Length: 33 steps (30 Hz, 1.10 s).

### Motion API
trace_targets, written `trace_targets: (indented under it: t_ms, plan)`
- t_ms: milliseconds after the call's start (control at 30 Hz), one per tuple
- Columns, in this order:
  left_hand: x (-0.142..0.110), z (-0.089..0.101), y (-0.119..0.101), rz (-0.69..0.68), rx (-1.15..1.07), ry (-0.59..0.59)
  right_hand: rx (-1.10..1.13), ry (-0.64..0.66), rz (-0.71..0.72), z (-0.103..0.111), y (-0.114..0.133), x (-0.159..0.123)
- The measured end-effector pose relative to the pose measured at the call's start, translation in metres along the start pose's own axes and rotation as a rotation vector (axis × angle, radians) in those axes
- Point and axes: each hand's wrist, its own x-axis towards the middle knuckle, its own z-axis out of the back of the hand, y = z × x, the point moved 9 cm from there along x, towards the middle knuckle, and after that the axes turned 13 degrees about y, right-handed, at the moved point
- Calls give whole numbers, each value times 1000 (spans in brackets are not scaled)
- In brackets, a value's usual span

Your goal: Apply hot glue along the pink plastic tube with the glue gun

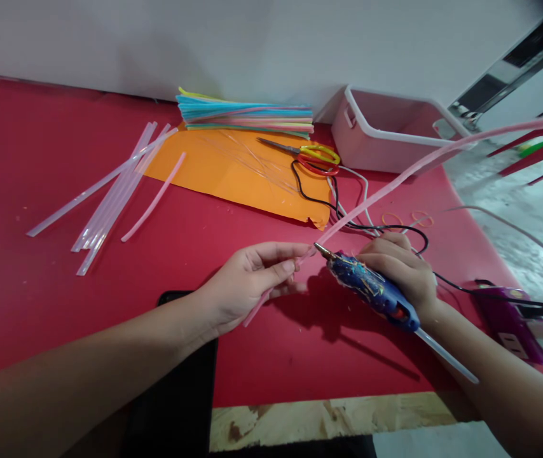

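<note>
Between its thumb and fingers, my left hand (262,278) pinches a long pink pipe cleaner (395,181) near its lower end. The rest of the pipe cleaner stretches up to the right, past the white-rimmed bin. My right hand (400,270) is wrapped round a blue hot glue gun (371,286), with a clear glue stick (446,357) jutting from its back. The gun's metal nozzle (322,250) is at the pipe cleaner, just right of my left fingertips; whether it touches I cannot tell.
Several clear glue sticks (114,200) and a short pink pipe cleaner (154,197) lie left. Behind are an orange envelope (205,168), scissors (300,151), bundled pipe cleaners (247,116) and a pink bin (381,149). Cables, a purple power strip (510,321) and a black phone-like slab (176,388) lie nearby.
</note>
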Motion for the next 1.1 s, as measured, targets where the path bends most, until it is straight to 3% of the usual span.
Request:
trace_targets:
  t_ms: [733, 967, 1100]
  plan:
    - [-1, 3, -2, -2, 61, -37, 2, 30, -24, 6, -2, 3]
    - [-1, 4, -2, 6, 73, -64, -39, -75, -101, 9, -7, -2]
    - [-3, 14, -12, -84, 104, -161, -56, -74, -165, 8, -11, -3]
